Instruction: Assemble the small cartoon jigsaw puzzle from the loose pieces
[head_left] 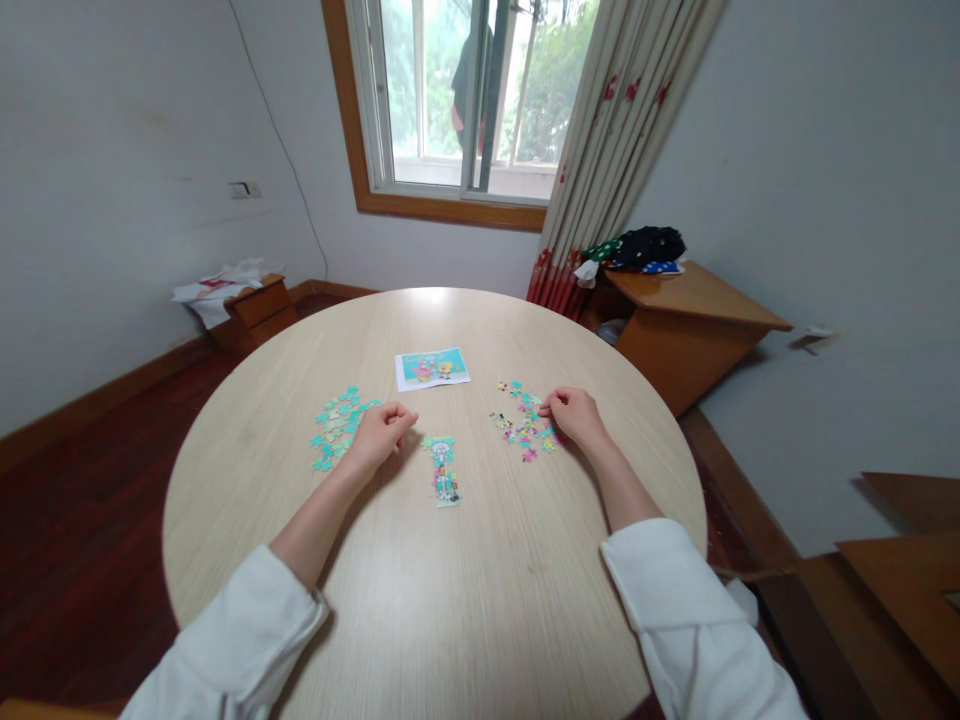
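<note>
My left hand (pixel 381 432) is closed above the table, beside a loose pile of mostly turquoise jigsaw puzzle pieces (pixel 334 425). Its fingers are curled together; whatever they may hold is too small to tell. A narrow upright strip of joined puzzle pieces (pixel 444 470), showing a cartoon figure, lies between my hands. My right hand (pixel 574 412) has its fingers pinched at the edge of a second pile of mixed turquoise, pink and yellow puzzle pieces (pixel 525 432). Whether a piece is between those fingertips cannot be made out. Beyond the strip lies a picture sheet (pixel 435 368) with cartoon characters.
The round wooden table (pixel 480 610) carries everything. A wooden cabinet (pixel 690 300) with a heap of dark cloth (pixel 645 247) stands at the right, near a long curtain (pixel 600 150). At the left is a small wooden cabinet (pixel 262 310) with papers. A person's dark figure shows outside the window.
</note>
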